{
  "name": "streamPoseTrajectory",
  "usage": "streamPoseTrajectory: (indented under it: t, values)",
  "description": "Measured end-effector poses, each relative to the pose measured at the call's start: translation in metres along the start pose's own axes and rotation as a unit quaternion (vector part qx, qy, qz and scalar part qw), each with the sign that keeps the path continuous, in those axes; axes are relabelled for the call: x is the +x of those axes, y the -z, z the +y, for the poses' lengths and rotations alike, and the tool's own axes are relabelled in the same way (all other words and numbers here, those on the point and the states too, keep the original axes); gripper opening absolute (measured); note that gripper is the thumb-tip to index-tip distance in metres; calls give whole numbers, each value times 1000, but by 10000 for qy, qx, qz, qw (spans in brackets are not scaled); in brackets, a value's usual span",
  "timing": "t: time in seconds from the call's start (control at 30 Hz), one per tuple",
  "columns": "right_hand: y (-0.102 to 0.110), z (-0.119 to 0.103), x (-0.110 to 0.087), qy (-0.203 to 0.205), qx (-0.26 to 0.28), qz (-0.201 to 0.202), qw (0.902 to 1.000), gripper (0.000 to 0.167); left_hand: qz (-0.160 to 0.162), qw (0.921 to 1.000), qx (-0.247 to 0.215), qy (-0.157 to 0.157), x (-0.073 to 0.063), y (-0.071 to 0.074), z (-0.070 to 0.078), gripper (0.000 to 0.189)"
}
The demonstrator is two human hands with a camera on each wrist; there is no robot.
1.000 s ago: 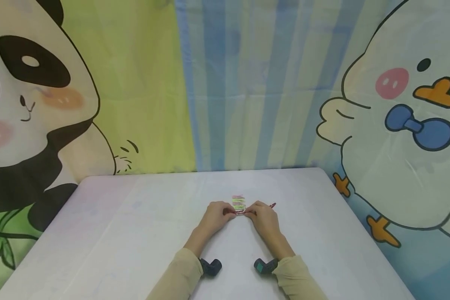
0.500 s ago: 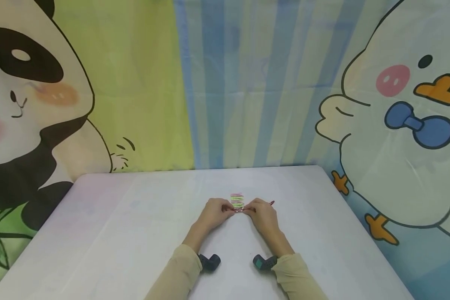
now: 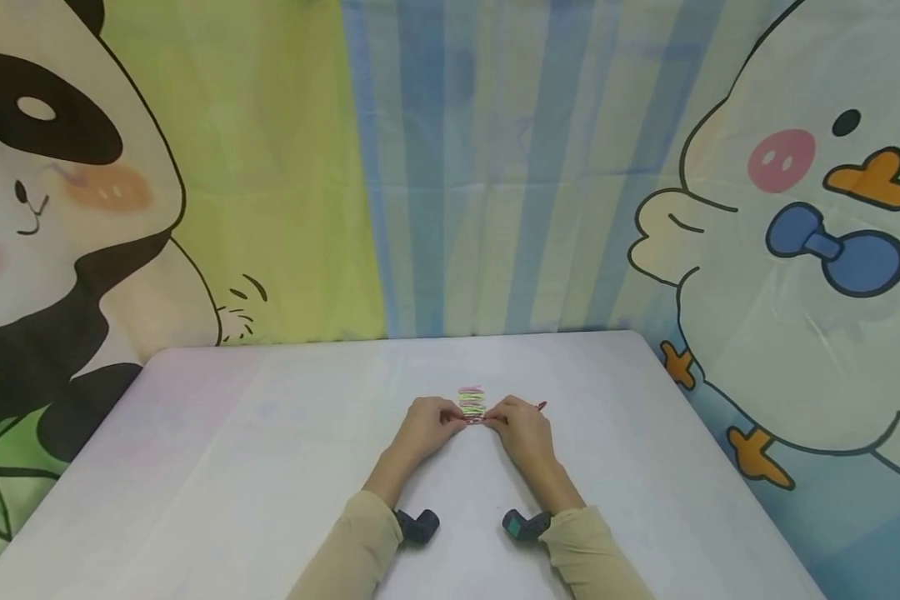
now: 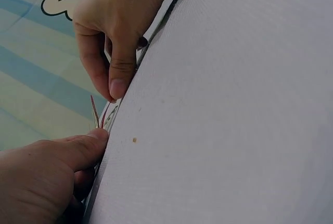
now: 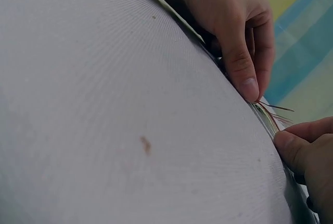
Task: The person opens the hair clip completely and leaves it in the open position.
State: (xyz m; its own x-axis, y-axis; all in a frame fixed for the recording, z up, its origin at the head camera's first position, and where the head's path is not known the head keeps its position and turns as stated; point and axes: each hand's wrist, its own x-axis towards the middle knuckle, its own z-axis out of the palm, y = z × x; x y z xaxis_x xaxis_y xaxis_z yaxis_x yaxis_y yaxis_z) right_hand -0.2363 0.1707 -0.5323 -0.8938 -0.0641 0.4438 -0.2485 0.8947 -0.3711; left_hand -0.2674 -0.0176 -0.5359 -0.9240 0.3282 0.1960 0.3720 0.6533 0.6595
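Note:
A small striped patch of pink and yellow-green strands (image 3: 472, 400) lies on the white table between the fingertips, in the head view. My left hand (image 3: 424, 429) pinches a thin red strand (image 3: 475, 420) at the patch's near edge on the left. On the right, my right hand (image 3: 523, 431) pinches the same strand, and a red tip (image 3: 542, 406) sticks out beyond it. Both wrist views show the fingertips close together, with a few red strands (image 4: 95, 112) and pale ones (image 5: 268, 115) rising between them. Fingers hide the strand's ends; its material is hard to tell.
The white table (image 3: 232, 467) reaches a straight far edge near the cartoon curtain (image 3: 465, 208). Dark wrist cameras (image 3: 418, 527) sit on the inner side of both wrists, close above the tabletop.
The head view has shifted slightly, so everything sits a little more to the left and higher. Both hands keep their pinch beside the patch, with barely any movement.

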Motion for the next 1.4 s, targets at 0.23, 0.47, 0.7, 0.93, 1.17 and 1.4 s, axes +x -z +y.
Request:
streamPoseTrajectory:
  t: [0.23, 0.47, 0.7, 0.93, 1.17, 1.4]
  values:
    - [-2, -3, 1, -146, -64, 8, 9999, 6, 15, 10000, -22, 43, 1, 1, 0, 11]
    - [-1, -5, 0, -358, -85, -93, 9993, 7, 3, 9999, -93, 145, 0, 1, 2, 9]
    - [0, -6, -1, -385, -89, -107, 9992, 8, 54, 9997, -154, 160, 0, 2, 3, 10]
    - [1, -7, -1, -393, -183, -114, 9990, 7, 139, 9995, -138, 229, 1, 0, 4, 11]
    - [1, -7, 0, -419, -252, -163, 9987, 8, 234, 9995, -162, 128, 0, 0, 5, 10]
    - [1, -6, 0, -449, -282, -207, 9984, 8, 265, 9993, -158, 220, 0, 0, 6, 10]
